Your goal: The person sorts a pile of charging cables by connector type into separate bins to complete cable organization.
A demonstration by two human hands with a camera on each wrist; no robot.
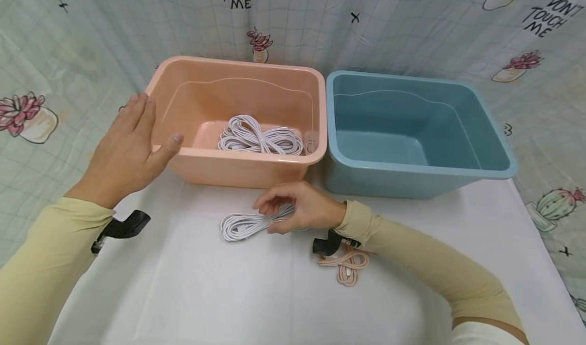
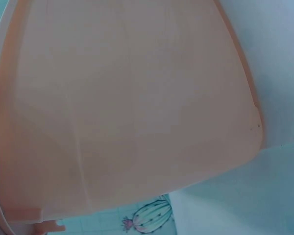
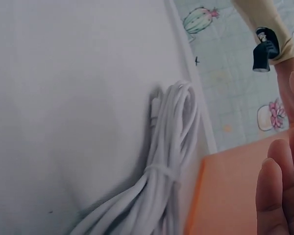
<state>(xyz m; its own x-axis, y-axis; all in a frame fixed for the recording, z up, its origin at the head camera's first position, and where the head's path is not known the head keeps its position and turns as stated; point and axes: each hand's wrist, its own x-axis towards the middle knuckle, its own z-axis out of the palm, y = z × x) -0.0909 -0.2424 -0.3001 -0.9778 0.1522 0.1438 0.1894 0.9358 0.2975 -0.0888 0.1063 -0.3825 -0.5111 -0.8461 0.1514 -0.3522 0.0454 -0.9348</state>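
Observation:
My left hand (image 1: 125,149) rests on the left rim of the peach bin (image 1: 242,169) with its fingers straight. The bin's outer wall (image 2: 137,107) fills the left wrist view. Inside the bin lie white coiled cables (image 1: 261,139). My right hand (image 1: 306,207) arches over a bundled white cable (image 1: 242,226) on the table in front of the bin, thumb and fingers spread apart. In the right wrist view a tie circles the cable bundle (image 3: 161,171), and the fingers (image 3: 269,196) stand off to its right without visible contact.
A blue bin (image 1: 412,172) stands to the right of the peach one. Below the right wrist lies a tied peach-coloured cable (image 1: 349,271). White cloth (image 1: 220,294) covers the table, and a printed curtain (image 1: 302,34) hangs behind the bins.

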